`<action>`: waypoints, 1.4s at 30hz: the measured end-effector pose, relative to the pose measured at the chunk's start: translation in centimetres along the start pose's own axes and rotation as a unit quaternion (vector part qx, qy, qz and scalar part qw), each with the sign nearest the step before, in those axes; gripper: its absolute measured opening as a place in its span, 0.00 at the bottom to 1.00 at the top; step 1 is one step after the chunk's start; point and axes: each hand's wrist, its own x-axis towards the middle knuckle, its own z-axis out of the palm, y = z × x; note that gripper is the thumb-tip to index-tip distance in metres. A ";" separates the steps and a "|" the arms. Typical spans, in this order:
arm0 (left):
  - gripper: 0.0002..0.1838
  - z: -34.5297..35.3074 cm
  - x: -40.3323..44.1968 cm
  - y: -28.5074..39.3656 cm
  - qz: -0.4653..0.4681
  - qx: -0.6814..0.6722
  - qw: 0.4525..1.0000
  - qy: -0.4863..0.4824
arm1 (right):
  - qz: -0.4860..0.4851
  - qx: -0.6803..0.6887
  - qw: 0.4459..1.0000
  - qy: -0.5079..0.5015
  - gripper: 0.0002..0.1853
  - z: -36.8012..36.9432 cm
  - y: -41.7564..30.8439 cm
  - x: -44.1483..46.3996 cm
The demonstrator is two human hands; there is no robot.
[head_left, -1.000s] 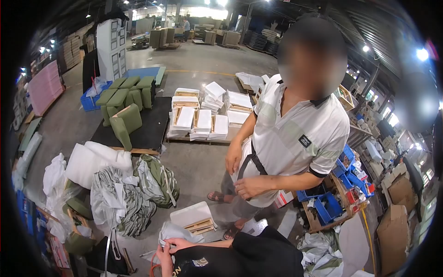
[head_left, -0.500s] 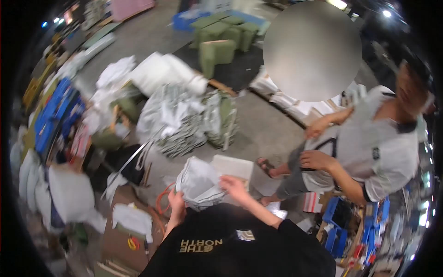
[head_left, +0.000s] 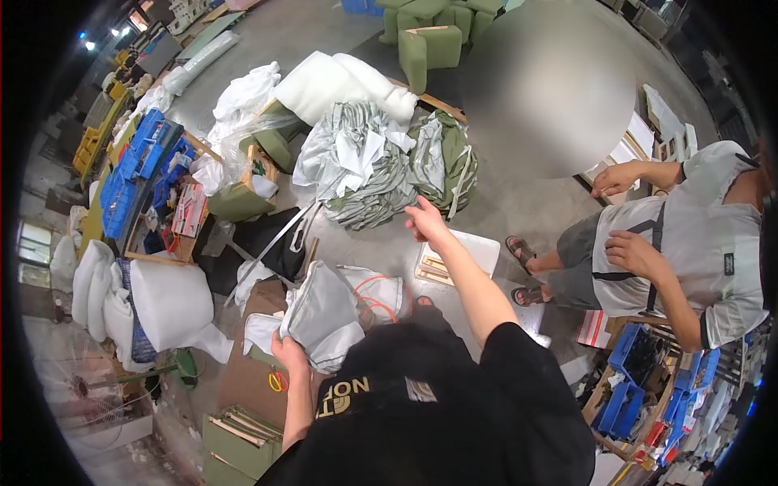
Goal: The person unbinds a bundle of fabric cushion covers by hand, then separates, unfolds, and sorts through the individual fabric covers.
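My left hand (head_left: 290, 353) is closed on the edge of a grey-white fabric cover (head_left: 322, 312), which hangs in front of my body. Stretched out ahead, my right hand (head_left: 425, 222) holds nothing; its index finger extends toward a large pile of folded grey-green fabric covers (head_left: 365, 190). Whether its fingertips touch the pile I cannot tell. Another grey-green bundle (head_left: 442, 162) lies beside that pile. Below my right forearm, a white tray (head_left: 472, 253) with wooden strips rests on the floor.
A co-worker (head_left: 648, 243) stands at the right near blue bins (head_left: 624, 405). Scissors (head_left: 278, 381) lie on a brown surface (head_left: 235, 368) at my left. White padding rolls (head_left: 340, 85) and green cushion blocks (head_left: 433, 53) are farther back. An orange hose (head_left: 374, 304) lies near the cover.
My right hand has left the fabric cover and reached forward toward the pile. My left hand keeps the cover and has moved slightly left and down. The view has shifted.
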 end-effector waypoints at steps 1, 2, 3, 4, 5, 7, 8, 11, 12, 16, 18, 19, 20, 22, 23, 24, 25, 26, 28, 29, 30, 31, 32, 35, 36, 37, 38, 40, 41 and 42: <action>0.22 -0.8 -0.7 1.3 0.006 0.022 1.000 -0.006 | 0.002 0.006 1.000 0.007 0.42 1.1 0.2 0.3; 0.23 -1.7 -1.1 2.4 0.014 0.046 0.999 -0.013 | -0.004 0.003 1.000 0.002 0.42 2.1 0.4 -0.1; 0.22 -2.8 -0.9 2.6 0.026 0.078 0.996 -0.032 | -0.009 0.008 1.000 0.000 0.43 2.8 1.0 -0.2; 0.21 -4.2 -0.8 2.7 0.037 0.112 0.992 -0.053 | -0.012 0.014 1.000 -0.002 0.43 3.6 1.7 -0.5; 0.20 -5.3 -0.9 2.8 0.048 0.143 0.986 -0.074 | -0.017 0.019 1.000 -0.002 0.43 4.1 2.3 -0.6; 0.15 -6.0 -2.3 4.4 0.103 0.137 0.981 -0.089 | -0.017 0.030 0.999 0.009 0.43 4.9 4.3 -0.4; 0.16 -6.4 -3.1 4.4 0.118 0.162 0.976 -0.088 | -0.010 0.046 0.999 0.017 0.43 5.2 5.5 -0.5; 0.20 -7.9 -4.5 2.5 0.109 0.221 0.963 -0.105 | -0.006 0.020 1.000 0.020 0.42 6.2 7.7 -1.4; 0.19 -8.3 -4.8 0.8 0.103 0.228 0.961 -0.116 | -0.012 -0.002 1.000 0.018 0.41 6.4 8.0 -1.9; 0.18 -6.7 -6.4 -2.2 0.076 0.210 0.969 -0.110 | -0.012 0.030 0.999 0.009 0.42 5.5 8.4 -4.2; 0.17 -5.6 -7.2 -3.0 0.036 0.219 0.967 -0.128 | -0.012 0.041 0.999 0.006 0.41 3.9 8.1 -5.1; 0.17 -4.3 -8.7 -0.2 0.063 0.235 0.958 -0.153 | -0.012 0.047 0.999 0.002 0.41 3.0 7.7 -5.6; 0.17 -3.5 -9.0 -0.9 0.074 0.234 0.957 -0.157 | -0.011 0.046 0.999 0.004 0.40 2.1 7.6 -6.4; 0.18 -0.6 -10.0 -1.3 0.094 0.212 0.958 -0.168 | -0.015 0.043 0.999 0.006 0.38 -0.4 7.1 -7.4; 0.17 1.0 -10.9 -0.8 0.111 0.216 0.954 -0.174 | -0.022 0.041 0.999 -0.002 0.38 -1.9 7.5 -7.8; 0.17 2.6 -11.8 -0.1 0.128 0.222 0.950 -0.181 | -0.028 0.041 0.999 -0.011 0.37 -3.5 8.3 -8.4; 0.17 4.2 -12.6 0.8 0.146 0.229 0.944 -0.188 | -0.033 0.043 0.998 -0.019 0.37 -5.1 9.1 -8.9; 0.18 5.6 -13.7 1.6 0.128 0.233 0.942 -0.204 | -0.020 0.039 0.999 -0.012 0.37 -6.9 9.8 -9.5; 0.19 8.0 -16.3 1.8 0.137 0.215 0.937 -0.241 | 0.007 0.034 0.999 0.003 0.37 -10.8 12.0 -11.0; 0.20 9.3 -17.1 1.5 0.144 0.203 0.933 -0.259 | 0.016 0.017 1.000 0.012 0.36 -12.9 13.8 -11.3; 0.18 10.2 -17.5 0.7 0.209 0.243 0.903 -0.284 | 0.025 0.000 0.999 0.021 0.35 -15.0 15.8 -11.5; 0.18 11.4 -18.8 1.3 0.217 0.226 0.901 -0.301 | 0.057 0.013 0.998 0.026 0.33 -17.0 17.2 -12.0; 0.17 12.1 -20.1 1.9 0.217 0.240 0.893 -0.312 | 0.090 0.025 0.995 0.030 0.32 -18.8 18.3 -12.6; 0.16 13.4 -22.3 2.0 0.222 0.261 0.872 -0.351 | 0.090 -0.066 0.993 0.034 0.33 -22.3 19.4 -14.8; 0.16 13.9 -23.1 2.3 0.224 0.263 0.864 -0.366 | 0.053 -0.143 0.988 0.037 0.34 -22.6 18.4 -15.7; 0.15 14.6 -23.7 2.5 0.246 0.253 0.853 -0.384 | 0.015 -0.219 0.975 0.039 0.35 -22.7 17.3 -16.6; 0.15 15.4 -24.3 3.6 0.266 0.244 0.842 -0.400 | -0.022 -0.293 0.955 0.039 0.36 -22.5 16.7 -17.2; 0.12 16.7 -24.9 4.2 0.295 0.242 0.817 -0.432 | -0.234 -0.380 0.895 0.021 0.39 -21.5 16.2 -16.8; 0.12 17.2 -25.5 4.9 0.304 0.223 0.814 -0.442 | -0.335 -0.416 0.845 0.009 0.40 -20.9 15.9 -16.8; 0.12 17.8 -26.1 6.6 0.314 0.203 0.810 -0.452 | -0.376 -0.435 0.818 -0.015 0.41 -19.8 14.7 -16.9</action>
